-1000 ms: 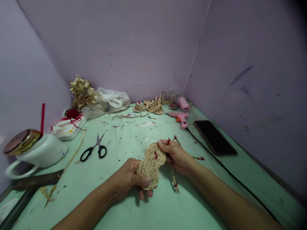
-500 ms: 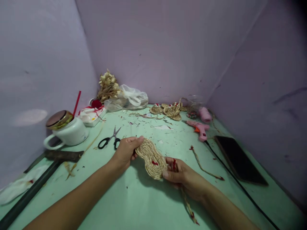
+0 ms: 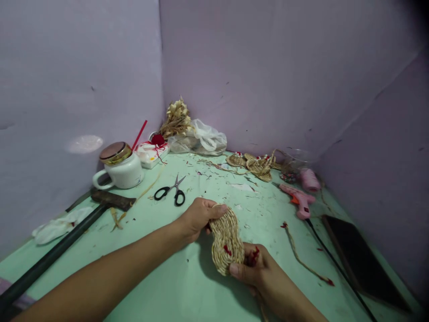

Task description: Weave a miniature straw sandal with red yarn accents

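A small woven straw sole (image 3: 226,239), shaped like a peanut with a red stitch on it, is held between both hands above the green table (image 3: 161,250). My left hand (image 3: 197,217) pinches its far end with thumb and fingers. My right hand (image 3: 256,270) grips its near end, with red thread showing between the fingers. A braided straw cord hangs down below my right hand, mostly hidden.
Black scissors (image 3: 170,191) lie beyond my left hand. A white mug with a gold lid (image 3: 119,167), a hammer (image 3: 100,203), a pink glue gun (image 3: 297,199) with black cable, a phone (image 3: 360,259), a loose cord (image 3: 303,257), more woven pieces (image 3: 256,164) and a plastic bag (image 3: 201,139) lie around.
The camera has swung left, so everything sits further right in view. The sole has turned from slanting to nearly upright lengthwise, and my right hand has moved nearer to me.
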`<state>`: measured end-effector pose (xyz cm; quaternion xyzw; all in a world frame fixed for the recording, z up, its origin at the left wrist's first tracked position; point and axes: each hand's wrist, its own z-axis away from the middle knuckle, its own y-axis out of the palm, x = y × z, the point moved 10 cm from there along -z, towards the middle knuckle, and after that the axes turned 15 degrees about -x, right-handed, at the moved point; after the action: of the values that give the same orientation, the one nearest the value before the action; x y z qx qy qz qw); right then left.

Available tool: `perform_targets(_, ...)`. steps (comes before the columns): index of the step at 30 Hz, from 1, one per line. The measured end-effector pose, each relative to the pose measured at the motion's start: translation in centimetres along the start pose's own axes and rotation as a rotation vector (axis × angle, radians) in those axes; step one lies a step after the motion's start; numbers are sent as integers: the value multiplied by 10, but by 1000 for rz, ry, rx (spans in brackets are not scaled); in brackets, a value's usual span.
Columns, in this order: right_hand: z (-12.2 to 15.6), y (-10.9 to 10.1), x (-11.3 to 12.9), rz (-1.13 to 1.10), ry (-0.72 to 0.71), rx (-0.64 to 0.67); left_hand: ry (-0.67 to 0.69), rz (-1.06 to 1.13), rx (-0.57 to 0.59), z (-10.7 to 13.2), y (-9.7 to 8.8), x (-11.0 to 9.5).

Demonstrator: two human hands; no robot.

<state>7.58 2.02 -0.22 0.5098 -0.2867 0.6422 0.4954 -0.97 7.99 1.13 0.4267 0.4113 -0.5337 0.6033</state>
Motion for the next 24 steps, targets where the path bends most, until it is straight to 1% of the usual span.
perform_targets(3, 2, 4, 3, 16, 17, 39, -11, -5, 7, 1, 2, 4)
perform_targets(5, 0, 2, 9, -29, 5, 33, -20, -31, 32, 4, 6, 8)
perform_targets(6, -2, -3, 13, -55, -8, -4, -24, -51, 61, 8, 10, 11)
perform_targets(9, -10, -29, 14, -75, -19, -188, -23, -120, 175, 20, 26, 18)
perform_targets(11, -13, -45, 11, -68, -15, -289, -30, -93, 221, 25, 34, 21)
perform_targets(13, -15, -58, 8, -74, -3, -382, -35, -9, 189, 23, 33, 19)
perform_targets(15, -14, -67, 7, -78, 17, -450, -25, 39, 106, 17, 26, 15)
perform_targets(17, -14, -66, 8, -81, 32, -450, -5, 1, 32, 13, 19, 12)
perform_targets(18, -13, -64, 10, -89, 25, -435, 4, -34, 21, 12, 18, 12)
perform_targets(21, -12, -55, 18, -131, -17, -370, 27, -128, 71, 17, 23, 11)
perform_targets(24, -12, -49, 16, -165, -1, -320, 24, -139, 124, 22, 29, 12)
